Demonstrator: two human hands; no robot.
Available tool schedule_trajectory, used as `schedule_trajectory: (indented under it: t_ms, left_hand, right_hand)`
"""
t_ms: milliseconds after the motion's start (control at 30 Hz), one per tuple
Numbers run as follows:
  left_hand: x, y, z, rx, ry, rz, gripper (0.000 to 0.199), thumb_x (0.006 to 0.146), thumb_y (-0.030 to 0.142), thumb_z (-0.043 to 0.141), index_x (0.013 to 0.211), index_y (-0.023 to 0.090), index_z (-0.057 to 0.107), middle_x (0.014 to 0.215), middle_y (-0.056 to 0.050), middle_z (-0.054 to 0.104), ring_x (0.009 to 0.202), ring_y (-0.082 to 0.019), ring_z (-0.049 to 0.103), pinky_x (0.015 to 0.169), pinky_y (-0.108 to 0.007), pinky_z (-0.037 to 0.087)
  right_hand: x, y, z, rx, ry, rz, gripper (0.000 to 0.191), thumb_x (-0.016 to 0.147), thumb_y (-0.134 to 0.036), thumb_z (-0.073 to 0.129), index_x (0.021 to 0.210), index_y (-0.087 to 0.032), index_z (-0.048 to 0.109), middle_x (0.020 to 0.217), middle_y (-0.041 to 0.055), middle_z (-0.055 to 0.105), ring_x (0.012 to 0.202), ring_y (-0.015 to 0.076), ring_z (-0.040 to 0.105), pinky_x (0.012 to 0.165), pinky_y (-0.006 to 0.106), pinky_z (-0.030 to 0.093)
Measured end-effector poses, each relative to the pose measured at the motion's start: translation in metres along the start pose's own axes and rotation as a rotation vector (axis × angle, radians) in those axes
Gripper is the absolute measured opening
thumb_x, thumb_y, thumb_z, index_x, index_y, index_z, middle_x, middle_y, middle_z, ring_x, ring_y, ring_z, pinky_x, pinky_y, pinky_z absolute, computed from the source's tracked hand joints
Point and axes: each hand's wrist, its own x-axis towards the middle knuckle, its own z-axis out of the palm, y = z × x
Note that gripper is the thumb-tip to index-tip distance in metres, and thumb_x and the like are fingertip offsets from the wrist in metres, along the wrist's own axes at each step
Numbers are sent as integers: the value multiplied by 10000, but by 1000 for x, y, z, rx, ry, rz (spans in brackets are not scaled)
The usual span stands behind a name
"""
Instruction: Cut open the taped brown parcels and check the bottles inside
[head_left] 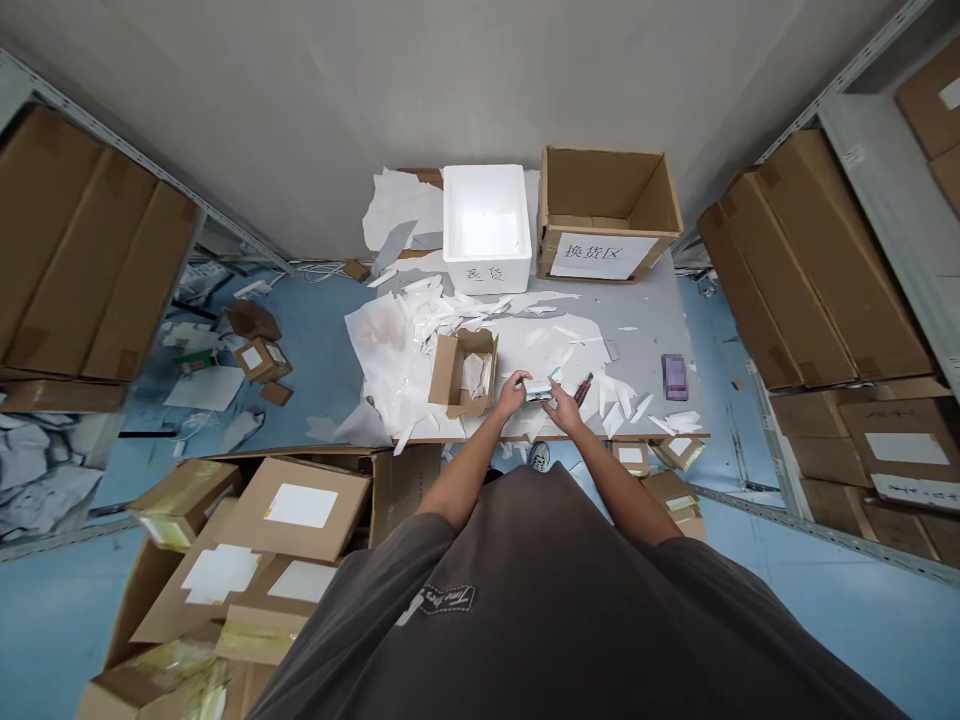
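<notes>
Between my two hands is a small white and green box (537, 391), held just above the near edge of the table. My left hand (513, 391) grips its left end with bent fingers. On the other end, my right hand (562, 408) has its fingers closed. An open small cardboard box (442, 370) with white paper inside stands left of my left hand. Just right of my right hand lies a dark red and black tool, perhaps a cutter (583, 389). Its exact kind is too small to make out.
Torn white paper (382, 340) covers much of the table (652, 310). A white foam box (487, 275) and a large open carton (555, 235) stand at the back. A purple-screened phone (674, 378) lies right. Parcels fill a big carton (124, 600) at lower left.
</notes>
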Motion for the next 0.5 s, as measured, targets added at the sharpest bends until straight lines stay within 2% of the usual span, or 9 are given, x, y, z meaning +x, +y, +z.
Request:
schedule_trajectory:
  t_ms: [100, 200, 267, 367, 500]
  left_hand:
    - [-9, -1, -14, 61, -135, 107, 432, 803, 158, 659, 1231, 207, 692, 1390, -121, 694, 1406, -286, 597, 1189, -451, 468]
    - [-16, -5, -23, 155, -235, 213, 483, 797, 207, 792, 1268, 209, 683, 1617, -169, 551, 1591, -320, 438, 1286, -487, 370]
    - [-18, -8, -25, 195, -251, 237, 437, 831, 233, 805, 1249, 205, 682, 1675, -189, 492, 1625, -324, 396, 1306, -489, 341]
    - [-17, -11, -23, 214, -251, 233, 384, 884, 274, 782, 1248, 203, 684, 1673, -195, 492, 1627, -323, 400, 1293, -477, 361]
    - [-15, -13, -22, 230, -255, 219, 417, 887, 314, 790, 1278, 218, 682, 1671, -180, 494, 1622, -330, 403, 1271, -491, 389]
  right_hand:
    - [2, -4, -5, 33, -33, 75, 609, 778, -256, 752, 1386, -282, 718, 1607, 99, 615, 1509, 386, 564, 1156, 592, 566]
    - [2, -6, -8, 151, -71, 143, 696, 762, -321, 796, 1444, -270, 669, 1626, 126, 591, 1492, 400, 577, 1098, 583, 601]
    - [0, -6, -9, 255, -61, 164, 619, 804, -391, 791, 1395, -258, 661, 1597, 146, 614, 1463, 376, 607, 1120, 569, 582]
    - [-3, -5, -10, 359, 23, 164, 463, 869, -479, 763, 1258, -259, 639, 1508, 159, 672, 1430, 321, 636, 1167, 544, 544]
    - [-4, -4, -15, 305, 25, 131, 398, 897, -543, 720, 1170, -267, 630, 1445, 149, 689, 1387, 309, 650, 1099, 518, 591]
